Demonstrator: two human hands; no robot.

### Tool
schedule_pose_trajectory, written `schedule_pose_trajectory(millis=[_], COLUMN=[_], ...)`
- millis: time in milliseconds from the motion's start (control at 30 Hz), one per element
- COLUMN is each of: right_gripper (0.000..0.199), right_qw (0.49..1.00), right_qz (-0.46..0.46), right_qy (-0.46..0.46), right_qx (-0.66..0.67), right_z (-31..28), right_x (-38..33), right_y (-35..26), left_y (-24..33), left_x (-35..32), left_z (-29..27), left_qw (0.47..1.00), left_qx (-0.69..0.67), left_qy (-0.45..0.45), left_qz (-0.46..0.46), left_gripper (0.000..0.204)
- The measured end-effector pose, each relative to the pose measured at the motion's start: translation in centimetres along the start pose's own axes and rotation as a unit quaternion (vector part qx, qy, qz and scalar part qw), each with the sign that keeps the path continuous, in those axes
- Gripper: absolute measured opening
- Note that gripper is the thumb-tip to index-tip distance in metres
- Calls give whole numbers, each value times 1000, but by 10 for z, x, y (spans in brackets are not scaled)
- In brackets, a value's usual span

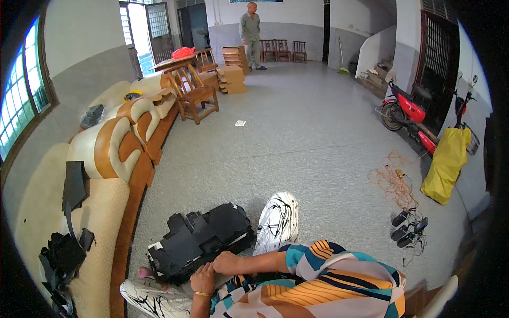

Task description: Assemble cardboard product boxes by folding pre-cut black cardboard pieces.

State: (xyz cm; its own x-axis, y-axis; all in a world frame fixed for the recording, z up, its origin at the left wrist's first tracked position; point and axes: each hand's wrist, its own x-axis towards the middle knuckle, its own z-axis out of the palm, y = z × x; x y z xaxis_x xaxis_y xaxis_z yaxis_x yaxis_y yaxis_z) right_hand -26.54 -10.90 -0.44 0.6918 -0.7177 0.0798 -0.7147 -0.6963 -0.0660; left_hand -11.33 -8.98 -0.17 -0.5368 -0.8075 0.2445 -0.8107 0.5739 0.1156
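Note:
A pile of flat, black cut-out sheets (201,236), perhaps card, lies in front of me between my knees. At its near edge my left hand (202,279), with a gold bracelet at the wrist, has its fingers closed. Close beside it, my right hand (227,263) is closed too, its fingertips meeting the left ones. Whatever the fingers pinch is too small or hidden to make out. More black pieces (61,259) lie on the sofa to my left, with a black panel (75,185) behind them.
A long cream and orange sofa (101,151) runs along the left. Ahead are a wooden chair (193,94) and cardboard boxes (231,79). A person (250,32) stands at the back. To the right are a red scooter (408,108), yellow bag (446,164), orange cord (395,183) and black adapters (407,233).

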Motion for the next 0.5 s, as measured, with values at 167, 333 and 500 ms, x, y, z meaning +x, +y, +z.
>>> schedule_pose_trajectory(millis=[167,333,500], right_gripper=[14,15,12], right_qw=[999,999,996], right_qz=[-31,-5,67], right_qy=[-27,-21,67], right_qx=[17,33,6], right_z=[2,1,-15], right_x=[-3,-2,3], right_y=[0,3,13], left_y=[-5,-10,-1], left_x=[-9,-12,6], left_z=[7,-1,-46], left_qw=[999,999,979], left_qx=[5,-40,-3], left_qy=[22,15,161], left_qz=[40,-4,-125], left_gripper=[23,24,37])
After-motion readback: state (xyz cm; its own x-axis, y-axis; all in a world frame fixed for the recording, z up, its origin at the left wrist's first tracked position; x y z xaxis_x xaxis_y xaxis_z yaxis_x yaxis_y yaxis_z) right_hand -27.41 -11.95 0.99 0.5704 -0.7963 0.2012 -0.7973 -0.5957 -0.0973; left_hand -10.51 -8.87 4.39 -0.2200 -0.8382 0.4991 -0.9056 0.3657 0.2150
